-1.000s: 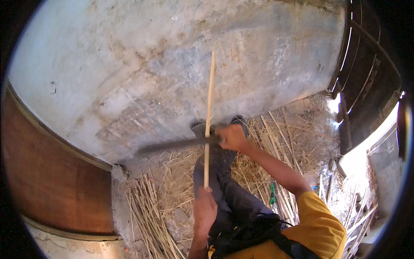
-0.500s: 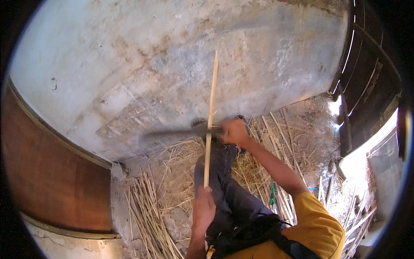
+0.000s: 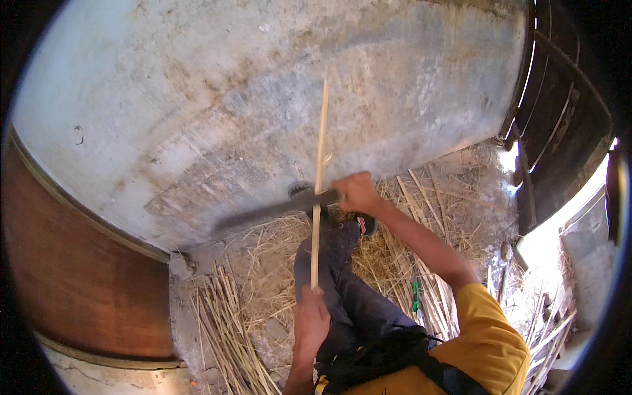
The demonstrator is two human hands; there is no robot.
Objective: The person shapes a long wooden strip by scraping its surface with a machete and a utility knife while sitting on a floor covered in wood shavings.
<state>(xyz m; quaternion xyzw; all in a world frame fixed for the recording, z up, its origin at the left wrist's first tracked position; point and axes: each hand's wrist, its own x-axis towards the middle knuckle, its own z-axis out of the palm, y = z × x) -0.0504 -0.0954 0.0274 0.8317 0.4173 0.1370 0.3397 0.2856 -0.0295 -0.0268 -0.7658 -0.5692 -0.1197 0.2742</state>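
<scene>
A person in a mustard-yellow short-sleeved shirt (image 3: 484,329) and dark trousers (image 3: 368,299) works a long, dark, flat blade (image 3: 263,214), smeared by motion blur, across a slender, straight-sided strip (image 3: 320,145) of pale wood or bamboo. Of the two hands, the left hand (image 3: 311,322) closes around the strip's near end, while the right hand (image 3: 356,195) is clenched at one end of the blade, its grip hidden in the fist. The strip rises from the left hand, passes just left of the right hand and tapers to a thin tip in front of a stained, rough-plastered wall (image 3: 197,105); a small curl (image 3: 328,158) stands out from its side. Whether the tip touches the plaster cannot be told. Below, dry, straw-like shavings (image 3: 270,286) litter the dusty floor (image 3: 484,197), spreading out from its edge along the wall. Thin, stiff sticks (image 3: 230,329) lie heaped toward the floor's left edge, near a smooth brown panel (image 3: 85,263), and a narrow green object (image 3: 415,296) rests beside longer, flatter slats (image 3: 436,303) on the right.
</scene>
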